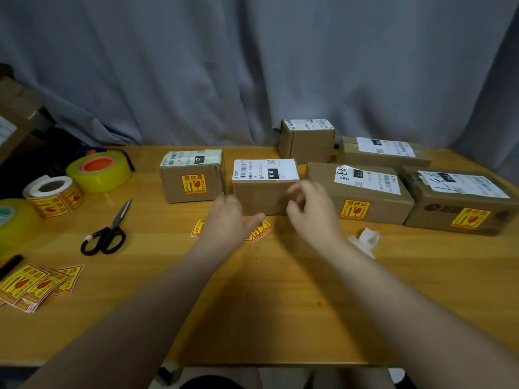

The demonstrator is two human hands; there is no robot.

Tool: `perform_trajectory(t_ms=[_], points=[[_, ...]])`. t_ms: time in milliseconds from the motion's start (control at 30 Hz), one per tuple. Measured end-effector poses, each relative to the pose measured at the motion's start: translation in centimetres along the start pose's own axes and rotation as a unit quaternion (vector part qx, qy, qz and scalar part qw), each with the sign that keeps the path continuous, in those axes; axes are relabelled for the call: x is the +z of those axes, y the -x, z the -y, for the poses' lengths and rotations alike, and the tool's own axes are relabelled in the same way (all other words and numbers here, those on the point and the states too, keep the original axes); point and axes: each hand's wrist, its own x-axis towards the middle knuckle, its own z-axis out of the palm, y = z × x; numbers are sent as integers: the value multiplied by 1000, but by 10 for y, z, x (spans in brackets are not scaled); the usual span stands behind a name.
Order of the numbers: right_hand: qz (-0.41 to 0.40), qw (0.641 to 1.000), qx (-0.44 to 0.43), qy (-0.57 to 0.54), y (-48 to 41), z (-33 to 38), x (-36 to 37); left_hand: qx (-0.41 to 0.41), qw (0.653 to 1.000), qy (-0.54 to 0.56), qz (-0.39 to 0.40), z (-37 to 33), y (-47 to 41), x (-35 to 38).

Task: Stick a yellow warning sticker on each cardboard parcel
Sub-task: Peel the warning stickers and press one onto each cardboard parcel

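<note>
Grey curtain hangs behind a wooden table [280, 304] where six cardboard parcels stand. In the near row, the left parcel [179, 189], the third parcel [323, 178] and the far-right parcel [432, 209] each carry a yellow warning sticker on the front face. The middle parcel [258, 197], between the left and third ones, shows a bare front. Two more parcels [307, 147] stand at the back by the curtain.

The left hand [227, 223] hovers low over the table just in front of the middle parcel, fingers straight and released, partly covering loose stickers [262, 228] that lie on the wood. The right hand [311, 209] is raised before the middle parcel's front right corner, fingers loosely bent; it is blurred, but appears to hold nothing.

Crumpled white paper [365, 240] lies beside the right forearm. At the left are a sticker roll [53, 195], two tape rolls [99, 169], scissors [106, 234] and a pile of stickers [33, 284].
</note>
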Motion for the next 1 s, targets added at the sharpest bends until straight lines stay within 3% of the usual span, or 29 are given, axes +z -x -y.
perform_trajectory(t_ms=[67, 133, 300, 467, 600, 733, 800, 900, 1000], points=[[59, 997, 45, -27, 7, -7, 14, 9, 992, -114, 53, 3, -2, 14], [72, 993, 83, -46, 9, -15, 27, -1, 985, -157, 65, 0, -6, 21], [71, 978, 150, -130, 6, -30, 38, -36, 988, -99, 111, -9, -10, 22], [86, 975, 122, -162, 11, -36, 35, 15, 995, 2, 96, -4, -3, 22], [104, 991, 73, -49, 9, -37, 44, 27, 994, -77, 68, 0, -3, 25], [113, 992, 60, -7, 9, -31, 46, 41, 999, -23, 23, 4, -1, 30], [120, 991, 52, -17, 8, -31, 46, 92, 995, -30, 10, 5, 0, 34], [127, 980, 70, -133, 11, -30, 42, 182, 982, 44, -34, 8, 1, 34], [101, 930, 125, -330, 15, -25, 30, 225, 954, 199, -8, 5, 4, 30]])
